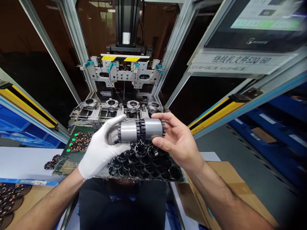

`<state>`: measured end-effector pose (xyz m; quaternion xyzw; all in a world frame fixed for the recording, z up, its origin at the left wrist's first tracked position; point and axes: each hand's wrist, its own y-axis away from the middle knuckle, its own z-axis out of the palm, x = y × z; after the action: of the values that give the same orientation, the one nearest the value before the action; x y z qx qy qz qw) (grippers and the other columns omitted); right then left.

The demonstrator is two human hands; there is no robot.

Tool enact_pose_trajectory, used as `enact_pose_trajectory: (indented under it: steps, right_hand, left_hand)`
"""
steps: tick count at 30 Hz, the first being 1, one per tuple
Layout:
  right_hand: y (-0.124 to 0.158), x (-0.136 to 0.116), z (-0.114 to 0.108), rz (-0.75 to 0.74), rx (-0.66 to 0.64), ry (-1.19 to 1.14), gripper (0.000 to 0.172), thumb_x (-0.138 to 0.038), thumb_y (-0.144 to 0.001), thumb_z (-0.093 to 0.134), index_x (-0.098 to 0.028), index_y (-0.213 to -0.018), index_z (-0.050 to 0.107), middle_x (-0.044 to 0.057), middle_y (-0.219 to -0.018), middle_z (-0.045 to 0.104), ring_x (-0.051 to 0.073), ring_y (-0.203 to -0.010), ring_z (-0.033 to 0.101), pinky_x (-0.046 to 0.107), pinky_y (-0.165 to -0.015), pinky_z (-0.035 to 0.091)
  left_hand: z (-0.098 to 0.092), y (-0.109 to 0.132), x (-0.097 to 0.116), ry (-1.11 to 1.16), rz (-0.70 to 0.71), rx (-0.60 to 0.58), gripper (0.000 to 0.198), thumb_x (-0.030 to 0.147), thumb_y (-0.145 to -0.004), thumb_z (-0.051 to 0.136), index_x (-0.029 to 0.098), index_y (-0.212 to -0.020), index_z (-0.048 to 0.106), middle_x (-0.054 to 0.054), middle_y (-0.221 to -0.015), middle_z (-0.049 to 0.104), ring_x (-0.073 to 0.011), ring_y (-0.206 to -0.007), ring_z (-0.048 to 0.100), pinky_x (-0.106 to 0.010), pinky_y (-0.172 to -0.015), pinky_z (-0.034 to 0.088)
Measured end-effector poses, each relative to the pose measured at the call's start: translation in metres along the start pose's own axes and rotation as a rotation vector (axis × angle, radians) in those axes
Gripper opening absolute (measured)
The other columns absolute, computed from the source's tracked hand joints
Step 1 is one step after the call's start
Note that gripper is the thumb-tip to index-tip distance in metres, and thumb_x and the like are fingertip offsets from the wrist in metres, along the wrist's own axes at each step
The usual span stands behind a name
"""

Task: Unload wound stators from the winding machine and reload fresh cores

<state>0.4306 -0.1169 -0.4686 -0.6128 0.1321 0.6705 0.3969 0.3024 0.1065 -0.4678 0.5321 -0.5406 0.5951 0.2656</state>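
Before us rises the winding machine (pixel 122 76), its aluminium frame spread around a metal plate with teal clips and a yellow-and-black striped bar. To the right we have a cardboard box (pixel 223 172), low beside the work board (pixel 68 165), and a control screen (pixel 249 28) above a printed Chinese label. On the board, near its front edge, lies a heap of black toothed rings (pixel 141 167). Over this heap, our white-gloved left hand (pixel 99 148) and bare right hand (pixel 181 139) hold two stator cores end to end, their black toothed ends meeting in the middle. The left hand grips the left stator core (pixel 129 131) between thumb and fingers; the right hand pinches the right stator core (pixel 153 128) near its outer end. At the board's left sit copper-wound stators (pixel 80 142) with green tags. Behind our hands stand four round fixtures (pixel 133 105) in a row.
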Motion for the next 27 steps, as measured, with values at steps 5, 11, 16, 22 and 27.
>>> enact_pose_trajectory:
  steps: [5, 11, 16, 22, 27]
  right_hand:
    - [-0.001, 0.0, -0.002, 0.066, -0.041, -0.043, 0.067, -0.033, -0.084, 0.104, -0.033, -0.141, 0.068, 0.008, -0.141, 0.076, 0.019, -0.093, 0.081, 0.034, -0.082, 0.074]
    - [-0.005, 0.002, 0.001, -0.022, -0.045, -0.033, 0.047, -0.037, -0.089, 0.101, -0.032, -0.127, 0.074, 0.005, -0.12, 0.08, 0.021, -0.098, 0.081, 0.036, -0.091, 0.074]
    - [-0.01, 0.003, -0.001, 0.023, -0.005, 0.039, 0.061, -0.043, -0.087, 0.102, -0.035, -0.138, 0.069, 0.007, -0.127, 0.08, 0.027, -0.113, 0.081, 0.046, -0.104, 0.072]
    - [-0.015, 0.009, -0.01, 0.099, -0.068, 0.021, 0.065, -0.038, -0.085, 0.103, -0.033, -0.14, 0.07, 0.007, -0.133, 0.077, 0.022, -0.103, 0.08, 0.037, -0.091, 0.073]
    - [-0.022, 0.019, -0.017, 0.105, -0.067, 0.007, 0.059, -0.045, -0.087, 0.101, -0.032, -0.133, 0.066, 0.005, -0.127, 0.076, 0.017, -0.084, 0.076, 0.03, -0.07, 0.068]
  left_hand:
    - [0.0, -0.002, 0.002, 0.0, -0.008, -0.035, 0.064, 0.034, -0.085, 0.103, 0.036, -0.142, 0.075, -0.006, -0.147, 0.076, -0.0329, -0.137, 0.075, -0.048, -0.115, 0.068]
    - [0.006, -0.005, -0.002, 0.111, 0.018, -0.01, 0.04, 0.034, -0.092, 0.098, 0.033, -0.125, 0.075, -0.003, -0.144, 0.077, -0.0287, -0.136, 0.075, -0.046, -0.115, 0.068]
    - [0.004, -0.01, -0.005, 0.044, 0.024, -0.007, 0.046, 0.032, -0.093, 0.095, 0.035, -0.134, 0.074, -0.003, -0.147, 0.075, -0.0293, -0.14, 0.073, -0.046, -0.118, 0.066]
    - [-0.001, -0.018, -0.004, -0.092, 0.005, -0.015, 0.05, 0.034, -0.091, 0.095, 0.034, -0.138, 0.077, -0.004, -0.147, 0.076, -0.0317, -0.141, 0.072, -0.047, -0.118, 0.067]
    - [-0.001, -0.029, -0.012, -0.149, 0.015, -0.011, 0.05, 0.039, -0.089, 0.097, 0.031, -0.135, 0.079, -0.006, -0.144, 0.077, -0.0329, -0.135, 0.075, -0.049, -0.115, 0.068]
